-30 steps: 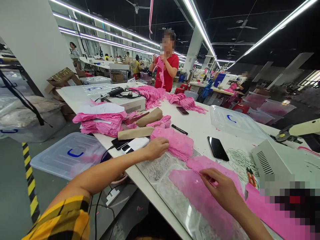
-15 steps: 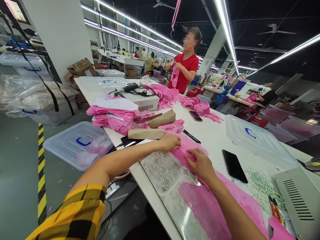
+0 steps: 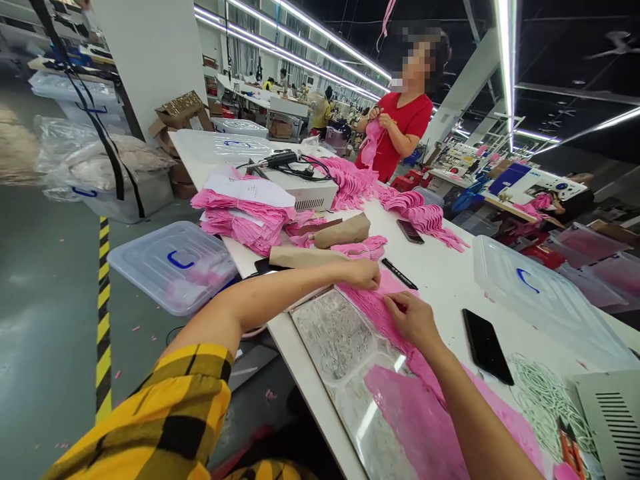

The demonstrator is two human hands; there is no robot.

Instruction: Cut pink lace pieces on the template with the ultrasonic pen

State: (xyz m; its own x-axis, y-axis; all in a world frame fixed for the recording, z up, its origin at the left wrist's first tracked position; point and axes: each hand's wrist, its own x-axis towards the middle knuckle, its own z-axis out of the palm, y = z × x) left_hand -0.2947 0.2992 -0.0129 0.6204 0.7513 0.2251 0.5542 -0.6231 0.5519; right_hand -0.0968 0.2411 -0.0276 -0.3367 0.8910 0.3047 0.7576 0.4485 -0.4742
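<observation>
My left hand [image 3: 361, 273] rests curled on the far end of a stack of pink fabric pieces [image 3: 383, 313] on the white table [image 3: 445, 280]. A short way nearer, my right hand [image 3: 413, 319] pinches the same stack from its right side. The stack lies partly over a clear plastic tray [image 3: 333, 333]. More pink fabric [image 3: 425, 420] spreads under my right forearm.
A black phone [image 3: 487, 345] and a coil of white elastic [image 3: 543, 397] lie to the right. A black pen [image 3: 399, 273], brown paper rolls [image 3: 340, 233], pink bundles [image 3: 245, 217], a white machine [image 3: 303, 190] and clear bin lids surround them. A person in a red shirt [image 3: 403, 127] stands at the far end.
My right hand moved left from the near pink sheet up to the stack beside my left hand. The view swung left, and my left hand shifted slightly along the stack.
</observation>
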